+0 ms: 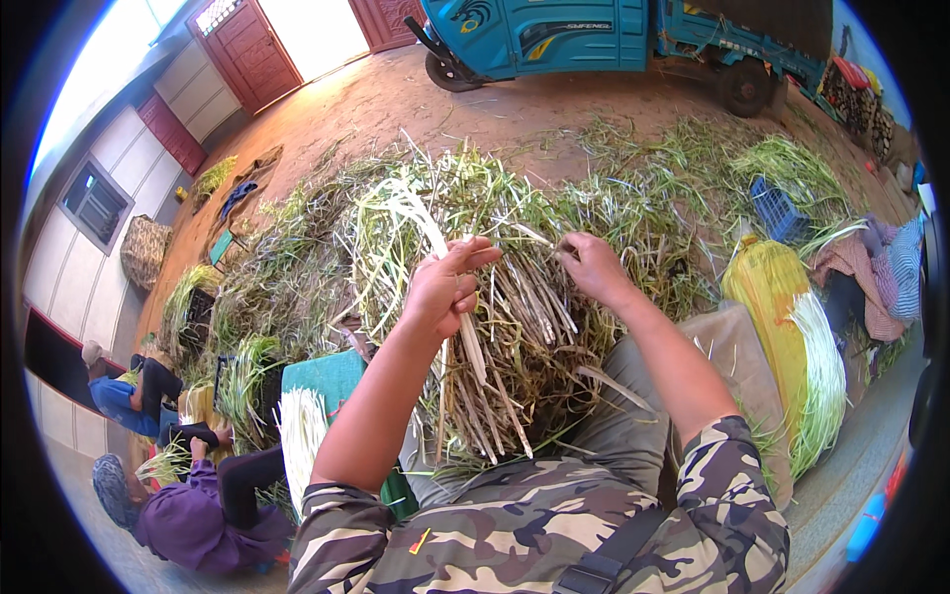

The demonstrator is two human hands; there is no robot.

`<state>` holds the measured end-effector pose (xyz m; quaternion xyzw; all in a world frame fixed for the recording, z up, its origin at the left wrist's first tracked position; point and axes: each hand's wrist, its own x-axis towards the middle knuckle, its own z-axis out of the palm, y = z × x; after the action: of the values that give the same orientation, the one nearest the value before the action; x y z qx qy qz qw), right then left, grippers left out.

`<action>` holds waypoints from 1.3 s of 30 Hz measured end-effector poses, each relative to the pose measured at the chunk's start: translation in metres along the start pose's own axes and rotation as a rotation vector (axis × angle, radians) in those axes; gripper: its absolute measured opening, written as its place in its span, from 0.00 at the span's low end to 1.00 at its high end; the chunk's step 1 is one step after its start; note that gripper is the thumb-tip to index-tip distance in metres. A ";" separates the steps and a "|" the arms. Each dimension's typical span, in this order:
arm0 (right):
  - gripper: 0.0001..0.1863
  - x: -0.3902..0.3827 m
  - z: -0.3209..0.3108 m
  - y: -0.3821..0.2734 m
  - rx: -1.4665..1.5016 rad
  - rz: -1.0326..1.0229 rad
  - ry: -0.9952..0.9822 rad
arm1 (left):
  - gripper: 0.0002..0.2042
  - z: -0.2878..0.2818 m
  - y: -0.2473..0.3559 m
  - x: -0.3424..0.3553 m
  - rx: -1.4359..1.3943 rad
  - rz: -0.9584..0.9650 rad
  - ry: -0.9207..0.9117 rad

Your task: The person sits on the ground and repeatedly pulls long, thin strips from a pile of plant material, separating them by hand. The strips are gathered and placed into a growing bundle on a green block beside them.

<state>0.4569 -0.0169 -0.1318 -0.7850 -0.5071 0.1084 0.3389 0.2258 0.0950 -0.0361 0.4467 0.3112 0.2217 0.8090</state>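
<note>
Pale, peeled-looking stalks (424, 220) run through my left hand (447, 285), whose fingers are closed round them with the index finger stretched to the right. They look like leek or garlic stalks; I cannot tell which. To the right, my right hand (594, 269) is closed in a pinch, its fingertips at the end of a thin pale strip (534, 236). Below both hands, a thick heap of unpeeled stalks (524, 307) with brownish stems and green leaves lies across my lap and in front of me.
Leafy scraps (297, 247) cover the ground ahead. Cleaned white stalks (819, 366) rest against a yellow sack (762, 297) at right; more white stalks (302, 436) lie at left. A blue crate (779, 210) and blue three-wheeled truck (564, 40) stand farther off. Two people, one in purple (203, 515), sit at left.
</note>
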 end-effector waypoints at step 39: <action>0.13 0.030 -0.328 -0.121 -0.029 -0.060 0.361 | 0.12 0.009 0.004 0.028 -0.029 0.154 0.079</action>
<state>0.5516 -0.0987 0.1960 -0.7811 -0.4626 -0.0518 0.4162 0.2516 0.1090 -0.0376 0.4485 0.3046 0.3051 0.7829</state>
